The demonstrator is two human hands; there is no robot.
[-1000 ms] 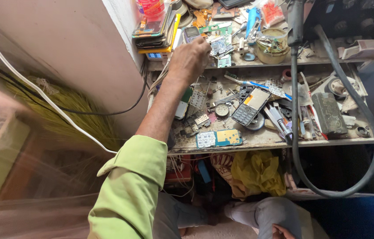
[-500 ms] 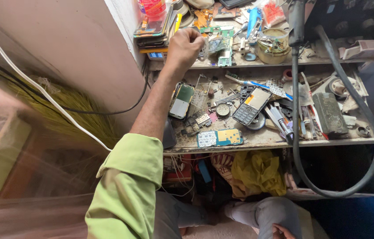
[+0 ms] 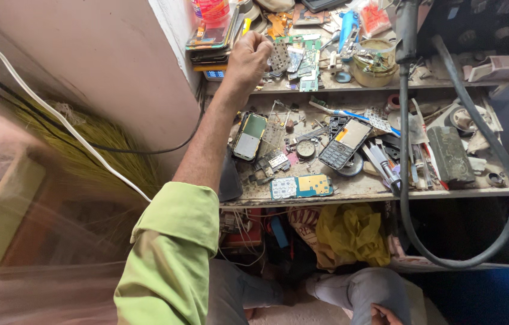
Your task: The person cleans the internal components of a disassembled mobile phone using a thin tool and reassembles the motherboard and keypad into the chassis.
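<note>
I count one keypad phone point(image 3: 345, 143), two bare circuit boards point(image 3: 301, 186) on the lower shelf point(image 3: 363, 191). My left hand point(image 3: 248, 59) pinches one perforated keypad sheet point(image 3: 280, 55) at the upper shelf's left end

Dusty rough wooden shelf point(image 3: 363, 188), matt black rubber hose point(image 3: 405, 198), crumpled yellow cloth point(image 3: 348, 235), glossy green circuit board point(image 3: 301, 186)

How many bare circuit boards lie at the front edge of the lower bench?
1: a blue and yellow circuit board lies at the front edge. Others may be hidden among the clutter farther back.
</note>
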